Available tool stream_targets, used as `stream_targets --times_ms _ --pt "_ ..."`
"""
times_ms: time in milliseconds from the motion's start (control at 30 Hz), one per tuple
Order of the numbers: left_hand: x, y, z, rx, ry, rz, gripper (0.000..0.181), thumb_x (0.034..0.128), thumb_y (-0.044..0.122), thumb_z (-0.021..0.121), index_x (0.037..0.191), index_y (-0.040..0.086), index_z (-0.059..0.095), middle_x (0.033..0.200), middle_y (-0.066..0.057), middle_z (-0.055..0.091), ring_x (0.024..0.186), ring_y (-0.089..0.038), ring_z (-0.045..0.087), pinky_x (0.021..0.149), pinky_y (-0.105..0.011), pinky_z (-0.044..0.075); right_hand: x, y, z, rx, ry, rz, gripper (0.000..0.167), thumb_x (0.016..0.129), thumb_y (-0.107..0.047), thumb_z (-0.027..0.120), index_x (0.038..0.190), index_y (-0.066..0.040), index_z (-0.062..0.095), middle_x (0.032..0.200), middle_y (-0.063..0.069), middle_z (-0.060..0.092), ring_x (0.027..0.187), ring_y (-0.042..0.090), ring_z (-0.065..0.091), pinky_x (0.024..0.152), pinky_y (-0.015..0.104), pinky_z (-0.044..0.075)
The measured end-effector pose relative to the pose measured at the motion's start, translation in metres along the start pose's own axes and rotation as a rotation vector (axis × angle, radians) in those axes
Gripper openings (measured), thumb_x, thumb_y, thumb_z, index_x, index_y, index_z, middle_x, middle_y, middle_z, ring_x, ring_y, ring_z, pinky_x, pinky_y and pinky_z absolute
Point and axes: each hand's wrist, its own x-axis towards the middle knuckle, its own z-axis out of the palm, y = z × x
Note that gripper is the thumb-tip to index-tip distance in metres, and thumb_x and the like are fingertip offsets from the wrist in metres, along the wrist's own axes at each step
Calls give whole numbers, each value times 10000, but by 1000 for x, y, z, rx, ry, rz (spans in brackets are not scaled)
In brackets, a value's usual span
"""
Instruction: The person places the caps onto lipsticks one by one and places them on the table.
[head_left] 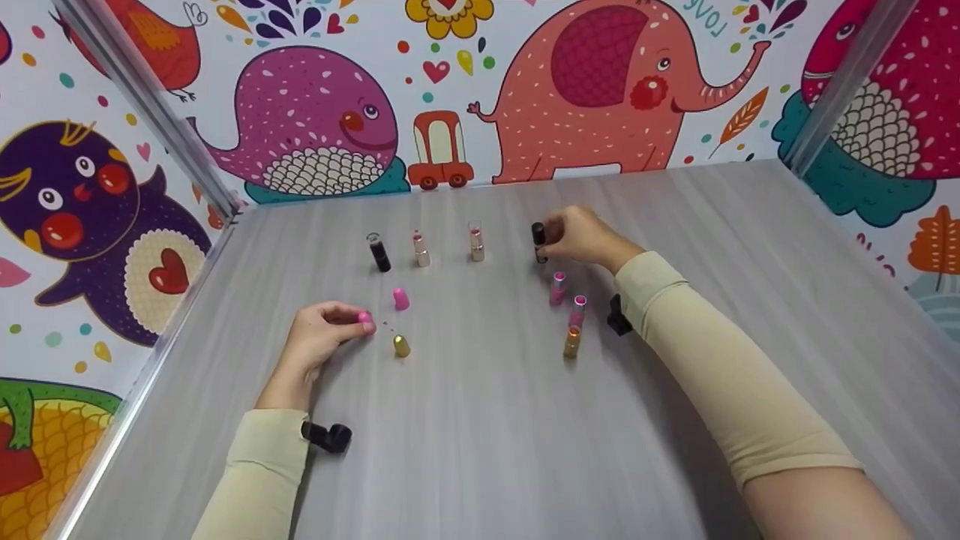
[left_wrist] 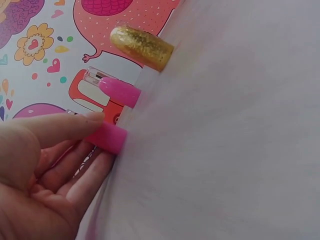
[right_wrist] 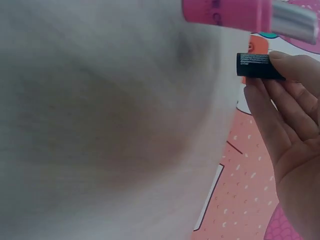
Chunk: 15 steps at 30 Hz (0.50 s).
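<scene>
My left hand (head_left: 322, 335) pinches a pink cap (head_left: 366, 322) between thumb and fingers; in the left wrist view this cap (left_wrist: 110, 138) stands on the table. Just right of it are another pink cap (head_left: 401, 299) and a gold cap (head_left: 401, 346). At the back right, my right hand (head_left: 583, 238) grips a black tube (head_left: 538, 241), its lower end at or near the tabletop; the right wrist view shows the black tube (right_wrist: 255, 66) between thumb and fingers. Two pink lipsticks (head_left: 557, 289) (head_left: 578, 311) and a gold lipstick tube (head_left: 572, 343) stand in front of that hand.
Along the back stand a black tube with a clear top (head_left: 379, 253) and two pale gold lipsticks (head_left: 421, 250) (head_left: 477, 244). Cartoon-printed panels (head_left: 450, 90) border the grey table (head_left: 480, 420) at the back and sides. Small pink specks lie near the gold cap.
</scene>
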Motion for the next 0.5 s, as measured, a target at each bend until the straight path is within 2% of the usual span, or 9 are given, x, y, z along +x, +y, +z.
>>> stream_targets --times_ms 267,500 --pt "-1 0 0 8 -5 -7 305 840 51 914 1106 10 770 1037 -29 774 988 -144 677 859 -179 556 12 -2 3 -2 -13 13 290 899 -55 839 1154 49 748 1099 192 750 1041 316 700 984 463 587" --pt "0 2 2 6 -9 -2 307 838 63 919 1107 18 777 1021 -18 775 992 -148 671 858 -185 548 22 -2 -3 38 -17 89 396 916 -45 827 1287 33 712 1184 187 730 1111 317 680 1045 464 565"
